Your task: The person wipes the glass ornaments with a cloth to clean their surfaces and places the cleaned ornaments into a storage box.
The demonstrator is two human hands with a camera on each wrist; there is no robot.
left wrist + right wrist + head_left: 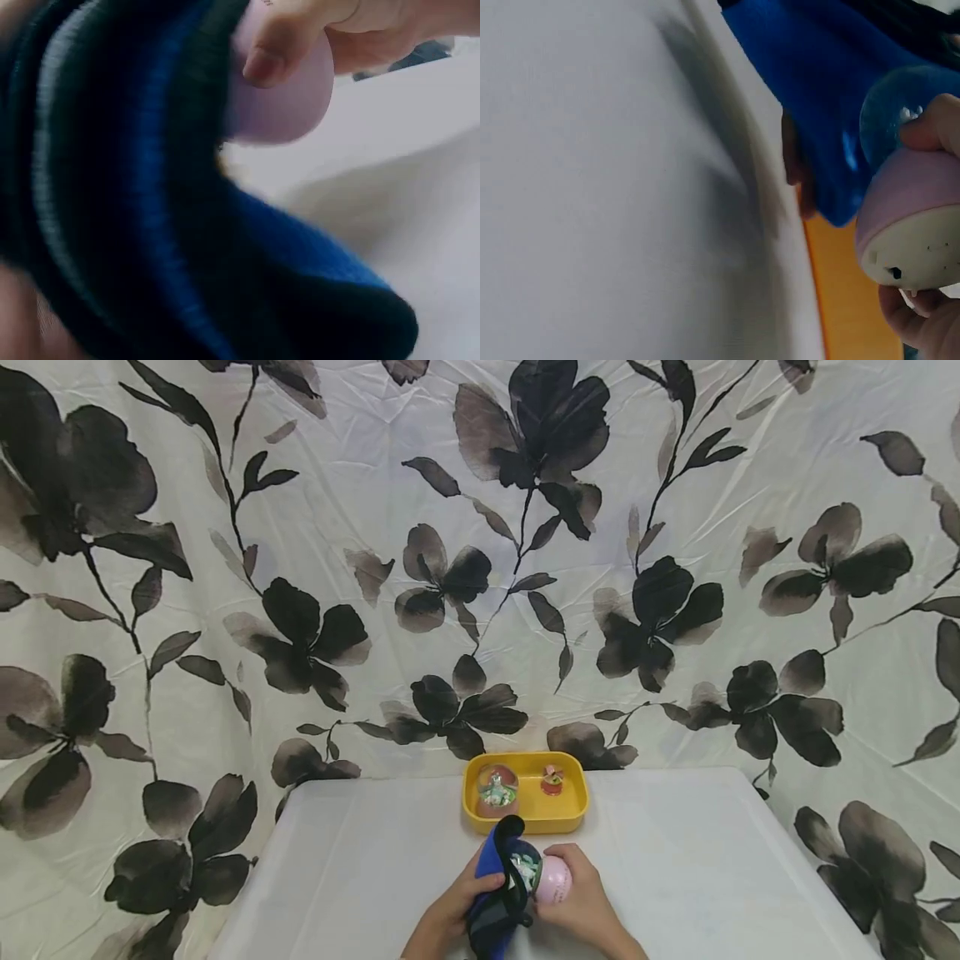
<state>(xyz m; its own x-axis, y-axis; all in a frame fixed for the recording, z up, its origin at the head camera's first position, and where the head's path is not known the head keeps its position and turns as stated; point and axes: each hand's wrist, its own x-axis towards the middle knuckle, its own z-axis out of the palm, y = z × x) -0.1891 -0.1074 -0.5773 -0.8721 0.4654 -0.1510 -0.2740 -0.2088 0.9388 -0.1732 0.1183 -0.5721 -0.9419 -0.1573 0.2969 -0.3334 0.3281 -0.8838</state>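
A snow globe with a pink base is tipped on its side above the white table. My right hand grips it by the base, thumb on the pink shell in the left wrist view. A blue cloth with black edging is held in my left hand and wraps against the clear dome. In the right wrist view the cloth lies along the dome, and the base's pale underside faces the camera. The cloth hides most of the dome in the left wrist view.
Just beyond my hands a yellow tray stands at the table's back edge. Inside it are another snow globe on the left and a small red-and-pink figurine on the right. A flower-patterned curtain hangs behind the white table.
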